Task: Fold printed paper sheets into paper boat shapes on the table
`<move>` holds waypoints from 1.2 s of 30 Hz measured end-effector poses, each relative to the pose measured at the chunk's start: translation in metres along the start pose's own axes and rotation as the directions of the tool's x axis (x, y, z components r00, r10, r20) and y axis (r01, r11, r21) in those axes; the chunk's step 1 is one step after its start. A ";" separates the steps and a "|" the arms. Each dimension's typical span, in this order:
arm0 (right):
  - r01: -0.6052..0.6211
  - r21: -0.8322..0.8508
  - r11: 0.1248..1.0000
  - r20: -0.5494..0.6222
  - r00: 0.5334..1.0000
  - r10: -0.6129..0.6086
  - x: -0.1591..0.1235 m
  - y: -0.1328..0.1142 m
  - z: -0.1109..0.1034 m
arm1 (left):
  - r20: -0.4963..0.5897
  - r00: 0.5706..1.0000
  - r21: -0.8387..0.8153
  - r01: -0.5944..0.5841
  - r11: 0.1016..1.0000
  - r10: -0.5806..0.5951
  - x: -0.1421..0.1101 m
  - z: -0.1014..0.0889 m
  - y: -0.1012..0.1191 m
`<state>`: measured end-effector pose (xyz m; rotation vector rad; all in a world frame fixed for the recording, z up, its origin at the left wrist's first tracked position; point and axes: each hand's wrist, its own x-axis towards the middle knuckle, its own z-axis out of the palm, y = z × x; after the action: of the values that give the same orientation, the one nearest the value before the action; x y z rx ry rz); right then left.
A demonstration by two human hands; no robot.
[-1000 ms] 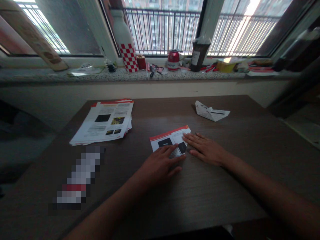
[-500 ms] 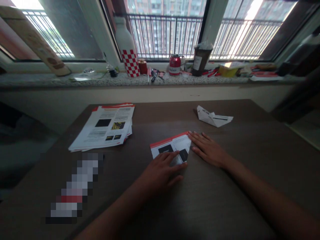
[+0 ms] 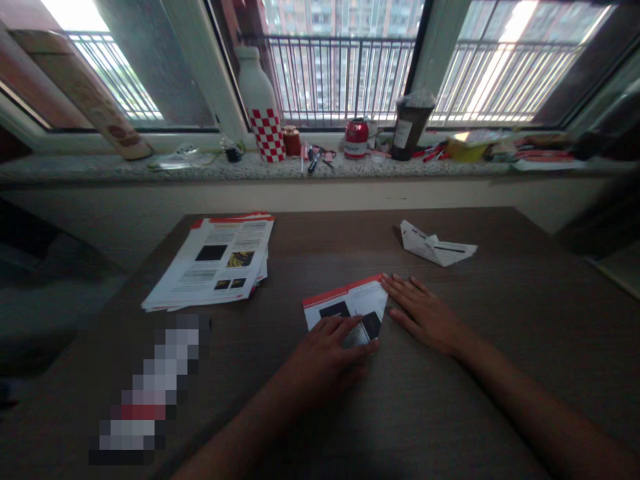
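A folded sheet of printed paper (image 3: 367, 298) with a red strip along its far edge lies flat on the brown table (image 3: 450, 413). My left hand (image 3: 333, 350) rests on its near part, fingers spread, hiding some of the print. At the sheet's right edge lies my right hand (image 3: 423, 315), its fingers stretched out and the fingertips touching the far right corner. Beyond my right hand sits a folded paper boat (image 3: 440, 251), white with dark print.
A stack of printed sheets (image 3: 210, 267) lies at the back left, with a blurred-out object (image 3: 150, 393) in front of it. Along the stone windowsill (image 3: 200, 172) stand a checkered bottle (image 3: 267, 133), a red can (image 3: 356, 139), a dark cup (image 3: 411, 130) and small clutter.
My right hand has slid from on top of the folded sheet to its right edge, uncovering the corner. My left hand stays on the paper. The whole view has tilted up slightly.
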<state>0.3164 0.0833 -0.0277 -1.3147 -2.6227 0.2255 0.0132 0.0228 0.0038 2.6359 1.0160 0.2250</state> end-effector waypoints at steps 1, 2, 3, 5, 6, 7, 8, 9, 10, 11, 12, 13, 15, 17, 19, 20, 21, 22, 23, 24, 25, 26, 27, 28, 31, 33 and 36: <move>0.002 -0.003 1.000 -0.002 1.000 -0.002 0.000 0.000 0.001 | -0.002 1.000 0.004 0.000 1.000 0.000 0.001 0.001 0.000; 0.005 -0.008 1.000 -0.004 1.000 -0.005 0.000 0.000 0.001 | -0.005 1.000 0.009 0.001 1.000 -0.001 0.001 0.002 0.000; 0.008 -0.011 1.000 -0.005 1.000 -0.008 0.000 0.001 0.002 | -0.009 1.000 0.013 0.004 1.000 -0.004 0.002 0.002 -0.001; 0.012 -0.016 1.000 -0.007 1.000 -0.012 0.000 0.001 0.002 | -0.012 1.000 0.028 0.016 0.999 -0.016 0.003 0.003 -0.001; 0.013 -0.018 1.000 -0.011 1.000 -0.013 0.000 0.001 0.002 | -0.010 1.000 0.037 0.018 0.999 -0.018 0.003 0.003 -0.001; 0.015 -0.019 1.000 -0.015 1.000 -0.015 0.000 0.001 0.002 | -0.008 1.000 0.046 0.014 0.999 -0.014 0.003 0.003 -0.001; 0.017 -0.020 1.000 -0.017 1.000 -0.017 0.001 0.001 0.003 | -0.007 1.000 0.054 0.003 0.999 -0.003 0.003 0.003 -0.001; 0.020 -0.021 1.000 -0.019 1.000 -0.020 0.001 0.001 0.003 | -0.006 1.000 0.058 -0.011 0.998 0.011 0.003 0.002 -0.002; 0.022 -0.021 1.000 -0.022 1.000 -0.022 0.001 0.001 0.003 | -0.003 1.000 0.058 -0.027 0.998 0.027 0.003 0.002 -0.002; 0.025 -0.019 0.999 -0.026 0.999 -0.026 0.001 0.001 0.003 | -0.002 0.999 0.055 -0.041 0.998 0.041 0.002 0.001 -0.003; 0.029 -0.017 0.999 -0.031 0.999 -0.030 0.001 0.001 0.003 | 0.001 0.999 0.052 -0.048 0.997 0.048 0.002 0.001 -0.003; 0.033 -0.014 0.999 -0.035 0.999 -0.034 0.001 0.001 0.002 | 0.004 0.999 0.051 -0.051 0.997 0.051 0.001 0.001 -0.004; 0.035 -0.010 0.999 -0.041 0.999 -0.035 0.001 0.001 0.002 | 0.013 0.999 0.053 -0.054 0.997 0.053 0.001 0.000 -0.004; 0.029 -0.010 1.000 -0.035 0.999 -0.029 0.001 0.000 0.002 | 0.022 0.998 0.053 -0.055 0.997 0.054 0.001 -0.001 -0.003; 0.021 -0.019 1.000 -0.021 1.000 -0.021 0.001 0.000 0.001 | 0.032 0.998 0.050 -0.052 0.997 0.050 0.001 -0.002 -0.003; 0.018 -0.025 1.000 -0.016 1.000 -0.018 0.001 -0.001 0.001 | 0.036 0.998 0.047 -0.047 0.998 0.046 0.001 -0.002 -0.002; 0.016 -0.030 0.999 -0.011 1.000 -0.017 0.001 -0.001 0.001 | 0.038 0.998 0.043 -0.046 0.998 0.045 0.001 -0.002 -0.002; 0.016 -0.033 0.999 -0.008 1.000 -0.016 0.001 -0.001 0.001 | 0.040 0.998 0.038 -0.048 0.998 0.046 0.001 -0.001 -0.003; 0.015 -0.035 0.999 -0.008 1.000 -0.016 0.001 0.000 0.001 | 0.039 0.998 0.034 -0.051 0.998 0.050 0.001 -0.001 -0.003; 0.016 -0.036 0.999 -0.010 1.000 -0.016 0.001 0.000 0.001 | 0.038 0.998 0.030 -0.058 0.998 0.056 0.001 0.000 -0.004; 0.017 -0.037 0.999 -0.012 1.000 -0.018 0.001 0.000 0.001 | 0.036 0.998 0.027 -0.059 0.998 0.058 0.000 0.001 -0.004; 0.020 -0.040 0.999 -0.011 1.000 -0.020 0.001 0.000 0.001 | 0.030 0.998 0.027 -0.058 0.998 0.057 0.000 0.002 -0.005; 0.019 -0.044 0.999 -0.012 1.000 -0.019 0.001 0.001 0.001 | 0.029 0.998 0.028 -0.052 0.998 0.052 0.000 0.003 -0.005; 0.023 -0.046 0.999 -0.007 1.000 -0.023 0.001 0.001 0.001 | 0.023 0.999 0.026 -0.047 0.999 0.047 -0.001 0.003 -0.005; 0.027 -0.052 0.998 0.002 1.000 -0.027 0.002 0.002 0.001 | 0.032 0.999 0.004 -0.034 0.999 0.034 -0.002 0.001 -0.005; 0.023 -0.060 0.998 0.000 1.000 -0.023 0.001 0.002 0.001 | 0.031 0.999 0.002 -0.029 1.000 0.029 -0.002 0.000 -0.004; 0.019 -0.065 0.998 -0.010 1.000 -0.020 0.001 0.001 0.002 | 0.009 0.999 0.001 -0.034 0.999 0.034 -0.002 -0.001 -0.005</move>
<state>0.3162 0.0843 -0.0302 -1.3056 -2.6540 0.1311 0.0088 0.0254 0.0026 2.6543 0.9693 0.2206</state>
